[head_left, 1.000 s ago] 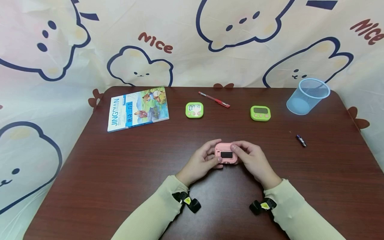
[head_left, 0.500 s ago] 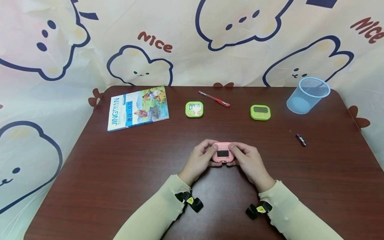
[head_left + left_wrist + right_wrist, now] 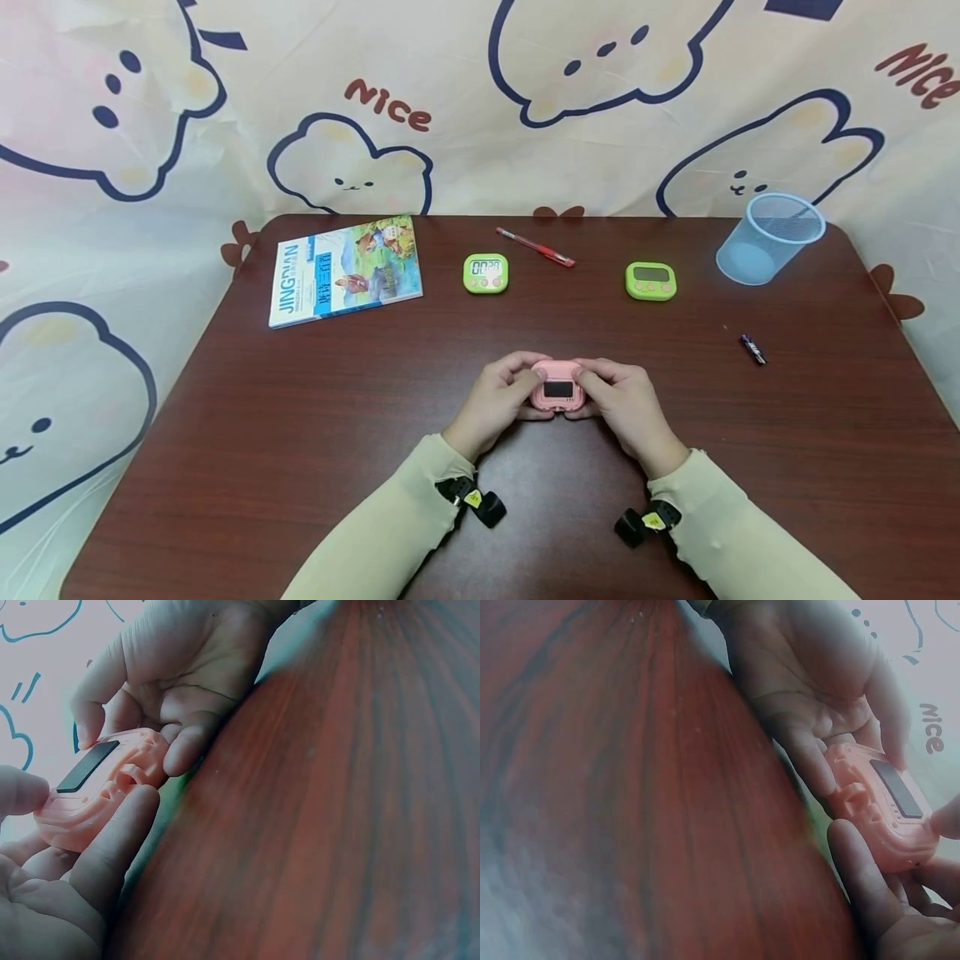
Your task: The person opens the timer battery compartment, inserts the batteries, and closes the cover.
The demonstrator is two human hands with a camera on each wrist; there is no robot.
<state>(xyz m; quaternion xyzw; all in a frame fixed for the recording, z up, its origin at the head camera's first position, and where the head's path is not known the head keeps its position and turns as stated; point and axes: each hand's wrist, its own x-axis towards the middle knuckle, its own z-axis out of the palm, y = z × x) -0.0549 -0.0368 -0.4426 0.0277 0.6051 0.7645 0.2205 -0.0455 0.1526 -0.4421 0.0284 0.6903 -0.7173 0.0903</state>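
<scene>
left hand [image 3: 498, 397] and right hand [image 3: 621, 402], fingers curled, pinching pink timer [image 3: 558, 386] between them

"JINGDIAN" on book [image 3: 345, 269]; "Nice" on backdrop [image 3: 387, 106].

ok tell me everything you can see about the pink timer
The pink timer is a small rounded square of what looks like plastic, with a dark rectangular panel on the side turned up and moulded ribs and recesses along one edge. It is held just above the brown table, gripped by the left hand and the right hand from either side.
</scene>
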